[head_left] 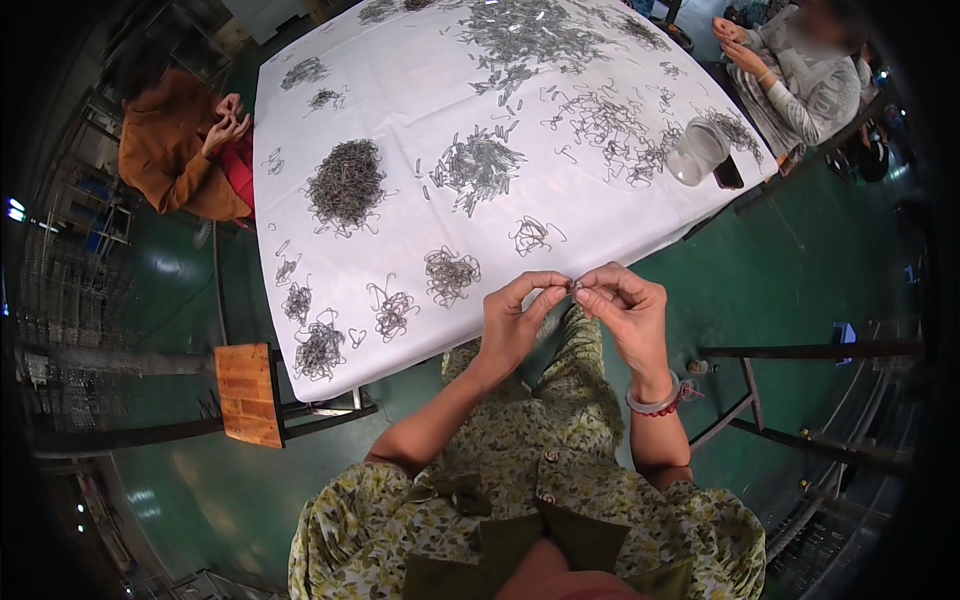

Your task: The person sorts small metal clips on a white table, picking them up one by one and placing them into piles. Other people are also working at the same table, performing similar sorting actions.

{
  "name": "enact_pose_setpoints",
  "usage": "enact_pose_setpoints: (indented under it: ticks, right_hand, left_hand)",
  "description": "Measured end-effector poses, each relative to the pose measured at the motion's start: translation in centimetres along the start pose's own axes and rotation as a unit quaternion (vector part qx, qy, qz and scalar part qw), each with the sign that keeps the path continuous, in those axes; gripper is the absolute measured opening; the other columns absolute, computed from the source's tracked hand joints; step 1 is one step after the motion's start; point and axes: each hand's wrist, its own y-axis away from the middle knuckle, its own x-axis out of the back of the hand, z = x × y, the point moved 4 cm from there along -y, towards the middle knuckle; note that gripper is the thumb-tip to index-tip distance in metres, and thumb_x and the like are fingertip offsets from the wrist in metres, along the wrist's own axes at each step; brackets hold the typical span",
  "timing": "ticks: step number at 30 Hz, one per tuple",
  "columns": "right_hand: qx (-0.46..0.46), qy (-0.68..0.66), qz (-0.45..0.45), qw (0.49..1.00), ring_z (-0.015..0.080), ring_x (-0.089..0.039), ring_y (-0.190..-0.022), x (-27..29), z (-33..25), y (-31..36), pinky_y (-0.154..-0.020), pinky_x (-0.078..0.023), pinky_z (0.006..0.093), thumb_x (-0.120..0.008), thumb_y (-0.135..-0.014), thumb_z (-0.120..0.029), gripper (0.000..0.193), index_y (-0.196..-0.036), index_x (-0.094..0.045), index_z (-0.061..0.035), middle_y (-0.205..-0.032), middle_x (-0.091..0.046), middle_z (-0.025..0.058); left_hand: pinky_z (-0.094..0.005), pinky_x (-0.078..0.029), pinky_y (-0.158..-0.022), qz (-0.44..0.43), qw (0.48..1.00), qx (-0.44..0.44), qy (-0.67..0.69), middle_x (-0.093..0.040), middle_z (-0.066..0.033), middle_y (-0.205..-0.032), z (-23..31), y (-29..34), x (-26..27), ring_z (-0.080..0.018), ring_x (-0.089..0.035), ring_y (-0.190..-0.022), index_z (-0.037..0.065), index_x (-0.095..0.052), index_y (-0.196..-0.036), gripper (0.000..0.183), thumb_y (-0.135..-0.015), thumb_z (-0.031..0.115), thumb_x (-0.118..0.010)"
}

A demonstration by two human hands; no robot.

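My left hand [516,318] and my right hand [634,312] meet just past the near edge of the white-covered table [400,110]. Thumb and forefinger of each pinch a small dark metal piece [573,287] between them; the fingertips hide most of it, so its exact shape cannot be made out. Closest on the table is a loose little group of bent wire hooks [535,235]. Left of that lies a tangled heap of wire hooks [452,276], with another heap [393,311] beside it and one [319,350] at the near left corner.
A big dark pile of hooks [345,183] and a pile of short silvery metal strips [475,170] lie farther in. At right stand a clear plastic tub [697,152] and a black phone [729,172]. People sit at left [180,150] and right [800,90]. A wooden stool [249,395] stands near left.
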Motion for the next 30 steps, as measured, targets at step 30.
enact_pose_setpoints:
  ticks: [30]
  right_hand:
    - [0.008, 0.09, 0.004, 0.996, 0.0088, -0.053, -0.063, -2.0, 0.2, 0.1, -0.058, -0.044, 0.0205, -0.069, -0.077, 0.009, 0.012, -0.088, -0.066, 0.0052, -0.08, -0.063, 0.0072]
  left_hand:
    - [-0.0297, -0.048, -0.086, -0.02, 0.996, -0.072, -0.04, -0.065, -0.0076, -0.107, 1.1, 0.4, 4.9, -0.0167, -0.059, -0.102, 0.005, -0.066, -0.105, 0.022, -0.084, 0.006, -0.067]
